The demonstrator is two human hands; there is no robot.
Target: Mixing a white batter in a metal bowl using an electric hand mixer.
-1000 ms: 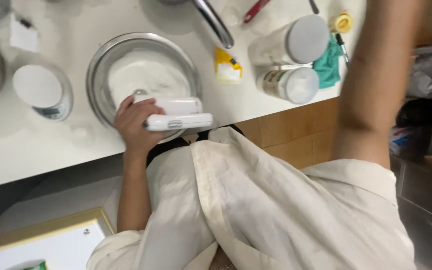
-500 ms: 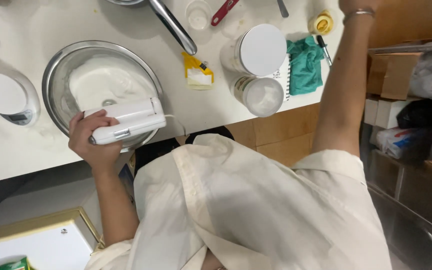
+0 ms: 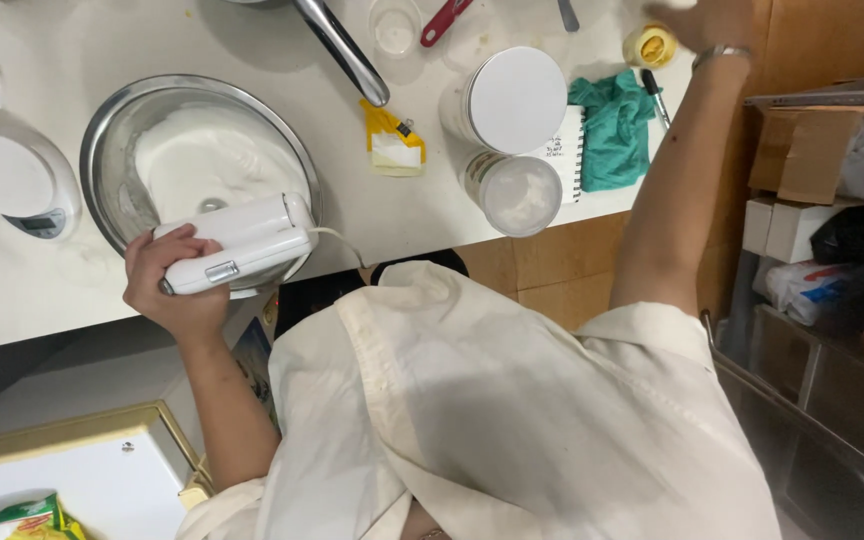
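Observation:
My left hand (image 3: 174, 285) grips the handle of a white electric hand mixer (image 3: 247, 240). The mixer lies over the near rim of a steel bowl (image 3: 102, 140) and its beaters reach down into a white whipped mass (image 3: 207, 155). My right arm stretches far across the white counter. My right hand (image 3: 704, 20), with a metal bracelet at the wrist, sits blurred at the top edge beside a small yellow jar (image 3: 649, 45). Its fingers are partly cut off by the frame.
A white kitchen scale (image 3: 12, 180) stands left of the bowl. Right of the bowl lie a yellow wrapper (image 3: 388, 142), a metal handle (image 3: 342, 50), two white-lidded tubs (image 3: 517, 100), (image 3: 520, 195), a notepad (image 3: 570, 150) and a teal cloth (image 3: 612, 130). Shelves with boxes (image 3: 802, 160) stand at right.
The view has shifted across the counter. My right hand has reached farther over the counter to the yellow jar. My left hand keeps its hold on the mixer at the bowl.

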